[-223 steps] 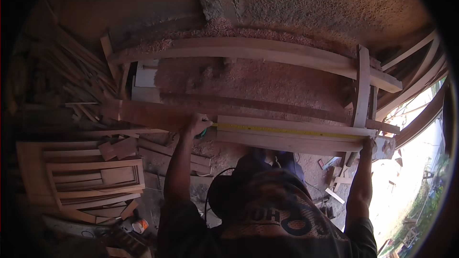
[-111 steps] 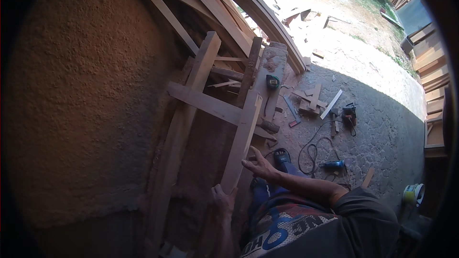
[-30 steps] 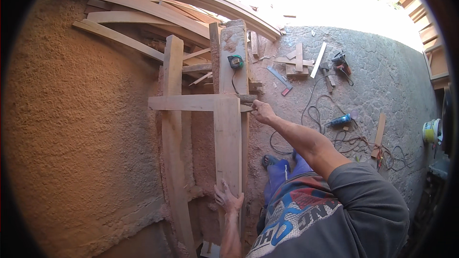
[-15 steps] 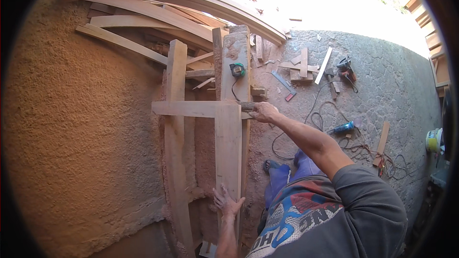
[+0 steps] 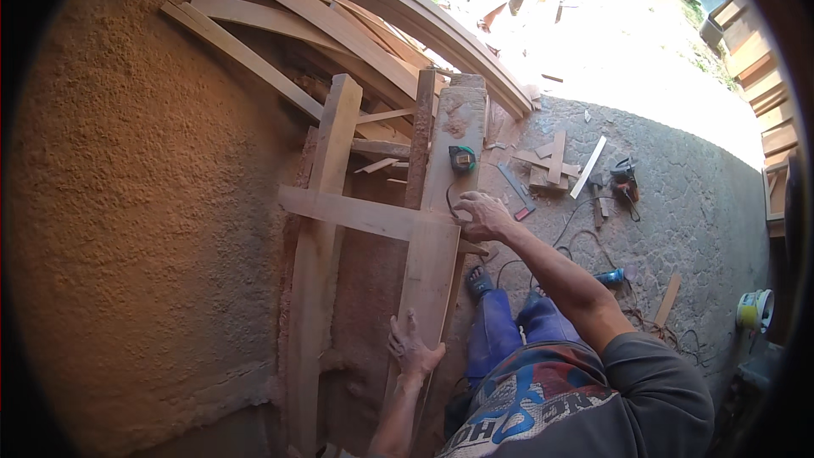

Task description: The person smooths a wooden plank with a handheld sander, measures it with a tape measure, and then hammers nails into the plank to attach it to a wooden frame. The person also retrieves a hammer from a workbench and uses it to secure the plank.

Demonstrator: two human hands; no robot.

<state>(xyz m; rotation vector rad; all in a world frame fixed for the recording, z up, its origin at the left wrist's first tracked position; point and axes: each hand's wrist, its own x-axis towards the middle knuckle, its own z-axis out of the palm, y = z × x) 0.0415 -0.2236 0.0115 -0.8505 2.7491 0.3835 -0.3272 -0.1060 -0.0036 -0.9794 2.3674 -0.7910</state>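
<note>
Left hand point(image 5: 416, 356) lay on the plank point(image 5: 430, 276), fingers spread — likely steadying it; right hand point(image 5: 488, 217) curled by its far end, pinch unclear.

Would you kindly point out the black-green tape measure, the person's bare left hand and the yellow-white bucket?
Black-green tape measure point(image 5: 462, 159): head view, middle of its case.
Bare left hand point(image 5: 415, 360): head view, its back.
Yellow-white bucket point(image 5: 749, 311): head view, its side wall.
</note>
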